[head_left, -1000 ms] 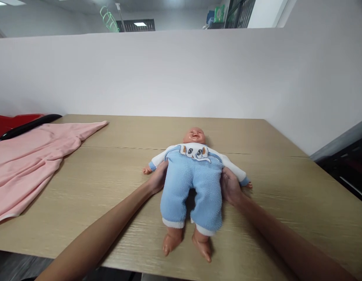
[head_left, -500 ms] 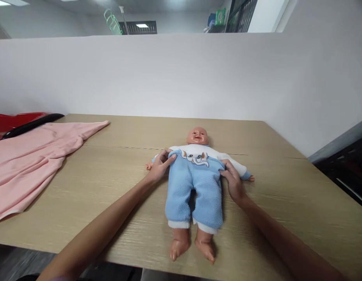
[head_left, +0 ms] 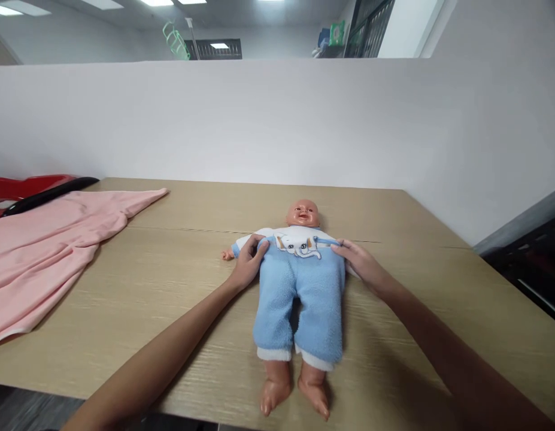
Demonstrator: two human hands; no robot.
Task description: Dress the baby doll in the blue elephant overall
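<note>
A baby doll (head_left: 303, 213) lies on its back, head away from me and bare feet towards me. It wears a white top (head_left: 263, 233) with blue cuffs and fleecy blue pants (head_left: 277, 299) with white hems. An elephant figure (head_left: 297, 244) shows at the front of the waist. At the waistband's left side, my left hand (head_left: 249, 261) is closed, thumb on top of the blue edge. My right hand (head_left: 358, 261) pinches the waistband at its right side and covers most of the doll's arm there.
The doll rests on a wooden table (head_left: 191, 263) with a white wall (head_left: 259, 120) behind it. A pink cloth garment (head_left: 57, 245) is spread at the left, beside a red and black object (head_left: 39, 185). Dark shelving (head_left: 528, 263) stands beyond the right edge.
My right hand has moved up along the waistband, which now sits higher on that side. The doll's arm on the right is now mostly hidden. My left hand has barely shifted.
</note>
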